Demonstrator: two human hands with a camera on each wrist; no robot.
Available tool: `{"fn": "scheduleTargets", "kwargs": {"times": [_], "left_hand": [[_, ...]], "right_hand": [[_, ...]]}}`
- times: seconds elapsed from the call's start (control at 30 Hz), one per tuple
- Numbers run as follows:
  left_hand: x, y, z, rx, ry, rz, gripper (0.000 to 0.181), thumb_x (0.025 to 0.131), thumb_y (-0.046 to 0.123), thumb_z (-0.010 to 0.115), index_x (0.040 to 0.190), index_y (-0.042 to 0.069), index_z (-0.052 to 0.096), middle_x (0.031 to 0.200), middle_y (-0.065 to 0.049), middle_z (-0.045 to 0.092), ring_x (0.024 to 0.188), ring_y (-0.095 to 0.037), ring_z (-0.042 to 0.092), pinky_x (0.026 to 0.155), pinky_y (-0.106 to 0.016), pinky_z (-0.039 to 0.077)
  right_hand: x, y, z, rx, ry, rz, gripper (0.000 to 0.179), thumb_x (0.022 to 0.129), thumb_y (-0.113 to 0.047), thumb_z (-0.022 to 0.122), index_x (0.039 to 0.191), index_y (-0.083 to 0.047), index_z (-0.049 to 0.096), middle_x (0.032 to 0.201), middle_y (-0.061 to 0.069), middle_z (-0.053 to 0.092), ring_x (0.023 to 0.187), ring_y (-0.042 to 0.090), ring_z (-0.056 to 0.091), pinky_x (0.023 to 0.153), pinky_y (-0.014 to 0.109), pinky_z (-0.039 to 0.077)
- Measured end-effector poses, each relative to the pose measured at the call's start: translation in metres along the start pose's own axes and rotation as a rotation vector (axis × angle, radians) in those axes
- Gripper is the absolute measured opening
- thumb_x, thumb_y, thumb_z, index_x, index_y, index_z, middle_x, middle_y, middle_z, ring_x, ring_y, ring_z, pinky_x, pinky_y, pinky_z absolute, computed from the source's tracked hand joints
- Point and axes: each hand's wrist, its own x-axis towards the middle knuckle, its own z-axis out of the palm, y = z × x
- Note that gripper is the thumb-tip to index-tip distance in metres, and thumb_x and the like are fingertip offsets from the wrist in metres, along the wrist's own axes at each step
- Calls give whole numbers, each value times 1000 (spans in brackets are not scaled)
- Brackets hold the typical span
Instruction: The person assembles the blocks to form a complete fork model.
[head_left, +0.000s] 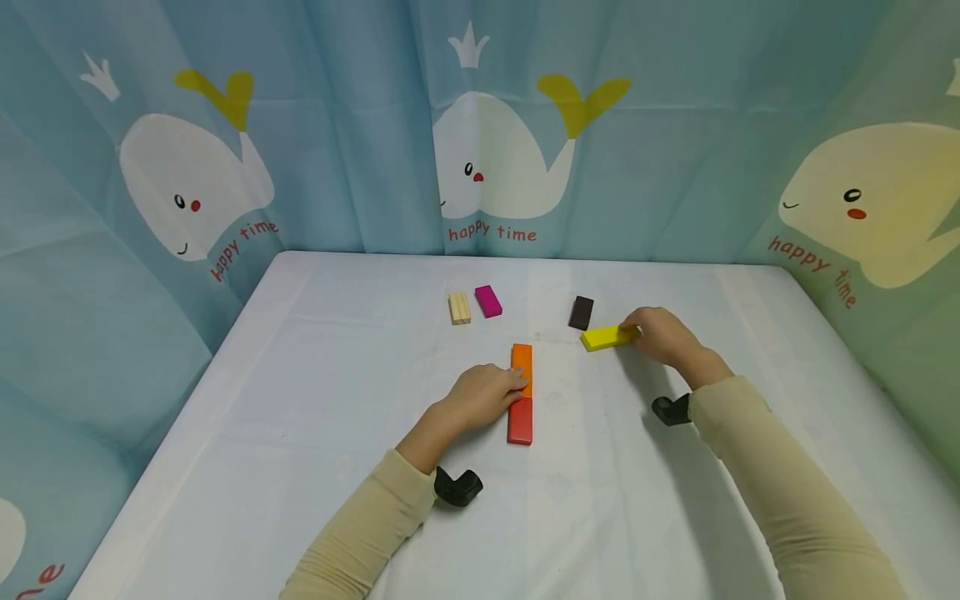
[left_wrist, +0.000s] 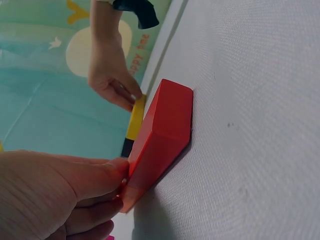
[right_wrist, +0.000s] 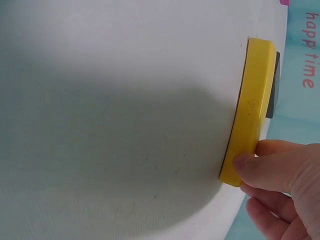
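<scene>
On the white table, a red block (head_left: 520, 422) and an orange block (head_left: 522, 358) lie end to end, the orange one farther away. My left hand (head_left: 482, 395) holds the orange block near the seam, thumb and fingers at it; the red block's near end faces the left wrist view (left_wrist: 171, 110). With thumb and fingers, my right hand (head_left: 663, 335) pinches the right end of a yellow block (head_left: 606, 337). Its free end points left, close to a dark block (head_left: 581, 312); whether the yellow block rests on the table I cannot tell.
Toward the back of the table lie a plain wooden block (head_left: 459, 308) and a magenta block (head_left: 488, 301), side by side. A blue curtain (head_left: 360, 167) with whale prints hangs behind the table (head_left: 337, 350). Black wrist mounts (head_left: 458, 487) show at both sleeves.
</scene>
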Motion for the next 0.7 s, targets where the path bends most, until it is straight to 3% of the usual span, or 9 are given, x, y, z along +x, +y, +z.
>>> {"fn": "scheduleTargets", "kwargs": {"times": [0.7], "left_hand": [[0, 0, -1, -5, 3, 7, 33, 94, 22, 53, 125, 12, 59, 128, -4, 54, 111, -20, 54, 91, -31, 43]], "right_hand": [[-2, -7, 7, -37, 25, 8, 28, 80, 13, 57, 107, 17, 59, 106, 30, 58, 100, 42, 54, 87, 51, 43]]}}
